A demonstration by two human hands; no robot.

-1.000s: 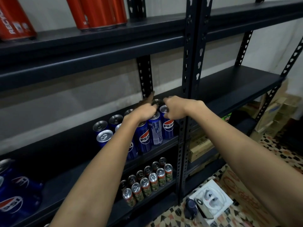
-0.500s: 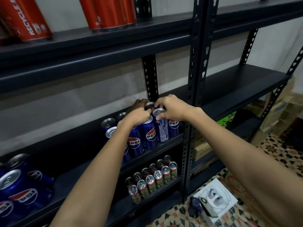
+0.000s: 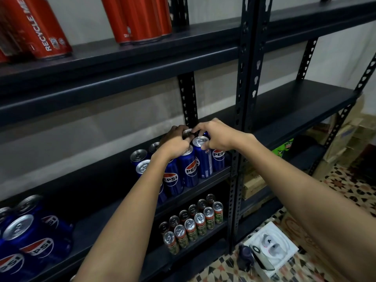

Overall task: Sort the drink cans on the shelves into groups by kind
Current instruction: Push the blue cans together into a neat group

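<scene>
Your left hand (image 3: 174,146) covers the tops of the Pepsi cans (image 3: 190,169) at the right end of the middle shelf (image 3: 213,177), fingers curled over them; which can it grips cannot be made out. Your right hand (image 3: 216,137) curls over the same cluster, thumb against the rim of the can turned label-away (image 3: 203,159), fingertips at a rear can top (image 3: 187,132); the can beneath the palm is mostly hidden. Your left forearm blocks the lower front cans. A second group of Pepsi cans (image 3: 28,243) is cut off at the left edge. Red cans (image 3: 140,19) on the upper shelf (image 3: 122,64) are cropped at the top. Small green cans (image 3: 193,224) stand in rows below. Boxes (image 3: 252,184) sit behind the upright post (image 3: 247,78).
</scene>
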